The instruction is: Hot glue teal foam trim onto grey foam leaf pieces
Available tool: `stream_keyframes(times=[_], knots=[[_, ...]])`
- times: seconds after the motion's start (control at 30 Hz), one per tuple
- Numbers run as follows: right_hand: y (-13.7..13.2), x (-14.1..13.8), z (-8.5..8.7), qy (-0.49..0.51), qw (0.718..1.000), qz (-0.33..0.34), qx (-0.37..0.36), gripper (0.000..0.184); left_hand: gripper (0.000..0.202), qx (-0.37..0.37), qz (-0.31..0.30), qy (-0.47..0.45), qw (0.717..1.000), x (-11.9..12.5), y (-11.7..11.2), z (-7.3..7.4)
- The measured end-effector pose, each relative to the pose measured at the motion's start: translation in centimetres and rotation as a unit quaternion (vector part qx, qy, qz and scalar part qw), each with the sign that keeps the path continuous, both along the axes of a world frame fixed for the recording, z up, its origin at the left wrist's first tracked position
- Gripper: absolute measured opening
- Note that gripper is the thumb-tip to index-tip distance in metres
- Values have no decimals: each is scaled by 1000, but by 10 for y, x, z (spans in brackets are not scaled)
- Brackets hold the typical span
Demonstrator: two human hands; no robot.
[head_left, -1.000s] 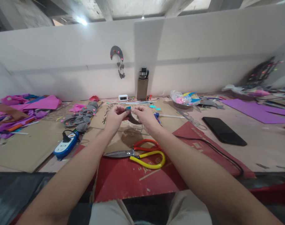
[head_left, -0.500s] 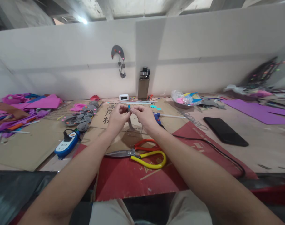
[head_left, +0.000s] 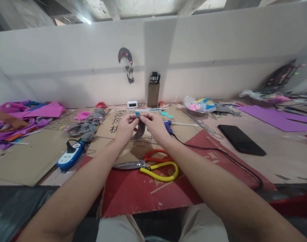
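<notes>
Left hand (head_left: 125, 127): thumb and forefinger pinched together at the upper end of a dark grey curved piece (head_left: 141, 131)

Right hand (head_left: 153, 127): fingertips likewise closed at that same end, meeting the left; the exact contact of each pad too small to make out

Dark grey curved piece: held above the cardboard, directly below the joined fingertips; long axis a bow, running down from the pinch and bending left, its free lower end nearer the left hand than the right

Blue bit (head_left: 137, 114): small, showing just above the fingertips; whether joined to the grey piece, cannot tell

Blue tool (head_left: 167, 127): just beyond the right wrist, partly hidden, black cable (head_left: 219, 149) trailing right and near

Scissors (head_left: 142, 164): near side of the hands, blades pointing left, one red and one yellow handle to the right

Brown cardboard (head_left: 103, 143): under the hands; red cardboard (head_left: 133, 198) at the near edge

Teal cut-outs (head_left: 164, 113): far side, right of centre

Grey felt pieces (head_left: 86, 127): left; blue-and-white power strip (head_left: 70, 157) nearer

Black phone (head_left: 240, 139): right

Brown bottle (head_left: 153, 94) and white clock (head_left: 132, 104): far, by the wall
</notes>
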State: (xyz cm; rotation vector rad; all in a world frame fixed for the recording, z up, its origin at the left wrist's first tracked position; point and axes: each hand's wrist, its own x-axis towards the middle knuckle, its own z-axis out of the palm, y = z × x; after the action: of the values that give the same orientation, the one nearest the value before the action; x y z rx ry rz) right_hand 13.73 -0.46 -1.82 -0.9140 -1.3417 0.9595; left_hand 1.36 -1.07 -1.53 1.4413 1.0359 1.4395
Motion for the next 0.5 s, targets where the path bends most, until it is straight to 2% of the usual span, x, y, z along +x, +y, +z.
stream_keyframes(times=[0.2,0.3,0.4,0.5], knots=[[4,2,-3,-25,998,-44,38,14,28,-41,-31,-37,998,-4,4,-1],[4,4,-4,-30,995,-81,50,20,28,-52,-47,-37,997,-5,4,0],[3,5,-3,-47,994,-82,48,24,28,-69,-65,-41,995,-5,3,2],[3,6,-2,-73,993,-71,56,17,29,-85,-78,-48,992,-5,3,2]])
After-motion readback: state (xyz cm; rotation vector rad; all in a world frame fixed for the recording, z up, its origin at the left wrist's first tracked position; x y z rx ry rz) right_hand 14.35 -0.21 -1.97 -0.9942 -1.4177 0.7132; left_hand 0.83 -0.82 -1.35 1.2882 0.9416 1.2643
